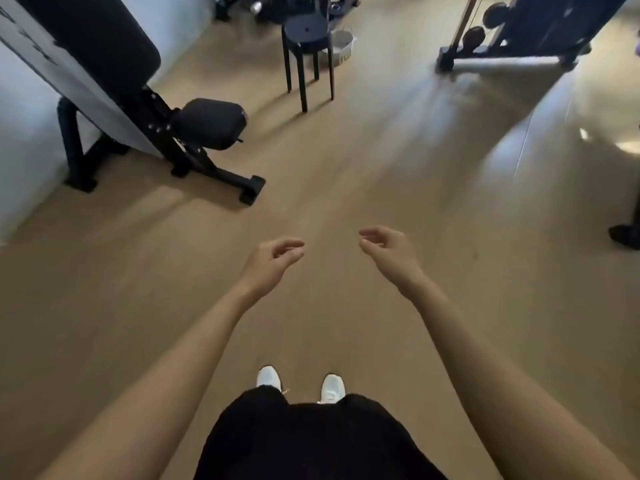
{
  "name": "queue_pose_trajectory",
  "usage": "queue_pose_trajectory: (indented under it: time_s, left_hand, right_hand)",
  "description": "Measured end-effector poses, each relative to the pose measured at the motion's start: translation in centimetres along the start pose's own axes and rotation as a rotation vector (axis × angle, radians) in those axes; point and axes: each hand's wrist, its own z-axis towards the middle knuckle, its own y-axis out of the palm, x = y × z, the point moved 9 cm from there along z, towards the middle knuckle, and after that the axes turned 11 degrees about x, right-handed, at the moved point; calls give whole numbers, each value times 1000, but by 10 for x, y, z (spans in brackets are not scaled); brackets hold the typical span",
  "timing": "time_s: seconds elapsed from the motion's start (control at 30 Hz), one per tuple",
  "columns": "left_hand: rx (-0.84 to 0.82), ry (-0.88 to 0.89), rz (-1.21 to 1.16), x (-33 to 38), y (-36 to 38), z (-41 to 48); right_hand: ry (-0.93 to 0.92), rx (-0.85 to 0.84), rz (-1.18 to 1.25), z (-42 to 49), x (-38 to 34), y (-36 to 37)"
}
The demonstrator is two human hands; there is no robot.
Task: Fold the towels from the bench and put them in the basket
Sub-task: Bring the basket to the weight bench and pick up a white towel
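The bench [104, 46] in the upper left runs off the top edge. At top centre a stool [304, 31] hides part of the basket [343, 41]. A dark shape [626, 236] is cut by the right edge.

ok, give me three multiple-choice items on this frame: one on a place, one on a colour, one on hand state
1. Where is the pale round basket?
A. On the padded bench
B. On the tan wooden floor, just behind the black four-legged stool
C. In one of the hands

2. What colour are the person's shoes?
A. Black
B. Red
C. White

3. What do the left hand and the right hand hold?
A. Nothing, fingers loosely curled
B. One towel each
C. One towel stretched between them

Key:
1 B, the basket shows beside and behind the stool's legs, low on the floor.
2 C, both toes show white against the floor.
3 A, only bare floor shows between and around the fingers.
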Motion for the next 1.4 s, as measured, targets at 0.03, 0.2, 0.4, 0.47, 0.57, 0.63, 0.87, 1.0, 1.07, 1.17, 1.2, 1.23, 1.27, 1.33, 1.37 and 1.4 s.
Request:
queue_pose_trajectory:
  time_s: [0.03,0.2,0.4,0.47,0.57,0.63,0.87,1.0,1.07,1.17,1.2,1.23,1.27,1.33,1.37,1.4]
  left_hand:
    - [9,-25,-18,-9,4,2]
    - [-18,-144,-49,-38,16,14]
    - [-38,-155,-10,-39,19,80]
    - [-40,-150,-15,-36,22,113]
    - [-71,-152,-45,-23,32,166]
    - [-83,-186,-72,-11,36,201]
    - [-122,-165,-116,66,56,335]
    - [-130,-166,-86,106,79,412]
    - [-134,-169,-61,125,95,447]
    - [-132,-177,-6,151,119,493]
    - [-125,-188,1,159,126,505]
    - [-115,-202,-3,167,132,518]
    - [-105,-221,-17,175,139,530]
    - [-88,-258,-54,190,148,555]
    - [-79,-271,-69,197,152,569]
    - [-71,-282,-81,204,156,585]
  right_hand:
    - [24,-18,-11,2,5,2]
    - [110,-36,-68,24,24,13]
    - [121,-79,-130,83,11,31]
    - [137,-85,-150,110,6,36]
    - [152,-78,-188,157,-4,39]
    - [182,-80,-210,187,-12,39]
    - [201,-80,-235,303,-47,20]
    - [222,-96,-206,381,-53,9]
    - [226,-108,-199,423,-54,1]
    - [222,-135,-201,489,-56,-13]
    - [221,-149,-209,509,-58,-17]
    - [217,-163,-219,530,-60,-22]
    - [215,-178,-231,550,-62,-27]
    - [226,-196,-254,591,-68,-37]
    - [228,-199,-263,612,-73,-41]
    - [230,-200,-269,632,-79,-44]
